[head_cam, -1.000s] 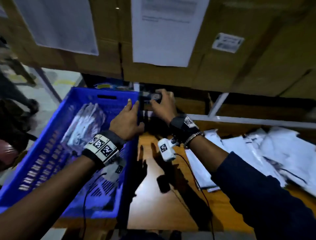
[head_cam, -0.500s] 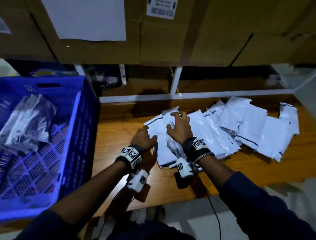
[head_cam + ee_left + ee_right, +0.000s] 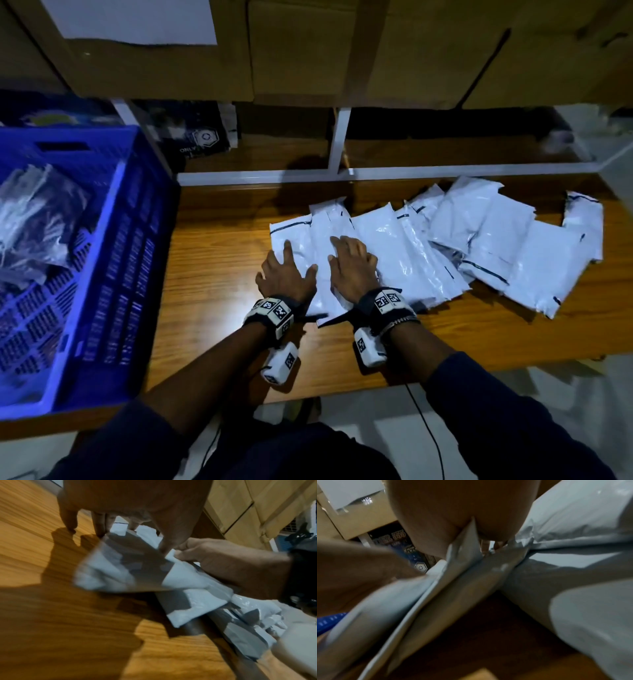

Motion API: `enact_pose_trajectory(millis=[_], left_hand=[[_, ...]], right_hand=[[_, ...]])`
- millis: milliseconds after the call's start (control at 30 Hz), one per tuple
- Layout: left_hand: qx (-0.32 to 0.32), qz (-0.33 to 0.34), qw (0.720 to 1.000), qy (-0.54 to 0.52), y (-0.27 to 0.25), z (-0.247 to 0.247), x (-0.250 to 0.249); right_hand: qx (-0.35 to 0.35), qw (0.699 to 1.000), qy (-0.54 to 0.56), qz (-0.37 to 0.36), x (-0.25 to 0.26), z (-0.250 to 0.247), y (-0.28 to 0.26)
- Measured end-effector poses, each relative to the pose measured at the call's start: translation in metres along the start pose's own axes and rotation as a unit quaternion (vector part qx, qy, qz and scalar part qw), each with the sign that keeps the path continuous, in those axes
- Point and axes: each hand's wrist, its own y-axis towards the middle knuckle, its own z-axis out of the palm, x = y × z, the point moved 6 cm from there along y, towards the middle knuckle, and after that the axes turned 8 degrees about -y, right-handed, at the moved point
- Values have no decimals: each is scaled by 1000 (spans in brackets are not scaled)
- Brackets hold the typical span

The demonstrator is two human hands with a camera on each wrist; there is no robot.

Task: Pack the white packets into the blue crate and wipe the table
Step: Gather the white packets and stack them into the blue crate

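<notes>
While left hand [image 3: 286, 275] lies spread on white plastic packets [image 3: 404, 253] right of the blue plastic crate [image 3: 113, 274], right hand [image 3: 352, 270] pinches one.

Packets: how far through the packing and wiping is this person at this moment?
Done: a few packets already lie in the blue crate. In hand: the right hand pinches a packet edge at the crate-side end of the pile; the left hand rests flat beside it. Left: the pile spread across the table, then wiping; no cloth is in view.
</notes>
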Motion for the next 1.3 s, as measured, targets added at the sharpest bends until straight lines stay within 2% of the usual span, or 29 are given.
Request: enact_pose_trajectory(millis=[200, 300, 400, 567, 733, 900, 1033, 1100, 1133, 1233, 1300], left_hand=[[-6, -19, 999, 26, 7, -18, 34], [-14, -32, 999, 25, 10, -19, 37], [-16, -32, 997, 68, 12, -18, 37], [-13, -14, 993, 119, 20, -28, 44], [12, -4, 997, 80, 33, -51, 53], [11, 23, 999, -26, 38, -78, 60], [-1, 59, 994, -86, 35, -107, 56], [-19, 71, 989, -130, 30, -129, 52], [-33, 80, 985, -150, 27, -141, 48], [-65, 116, 972, -195, 13, -180, 35], [-65, 134, 964, -222, 4, -199, 25]], right_hand=[[22, 997, -68, -10, 13, -10, 7], [23, 997, -66, 23, 31, -3, 5], [67, 994, -78, 43, 38, 18, 2], [63, 988, -141, 18, 36, 19, 5], [70, 984, -167, -1, 38, 5, 17], [70, 997, -27, 25, 32, -14, 23], [58, 989, 132, 21, 27, -38, 35], [38, 970, 239, 20, 31, -55, 43], [35, 950, 307, 31, 34, -62, 47], [40, 852, 518, 71, 62, -85, 52], [48, 791, 604, 86, 89, -94, 54]])
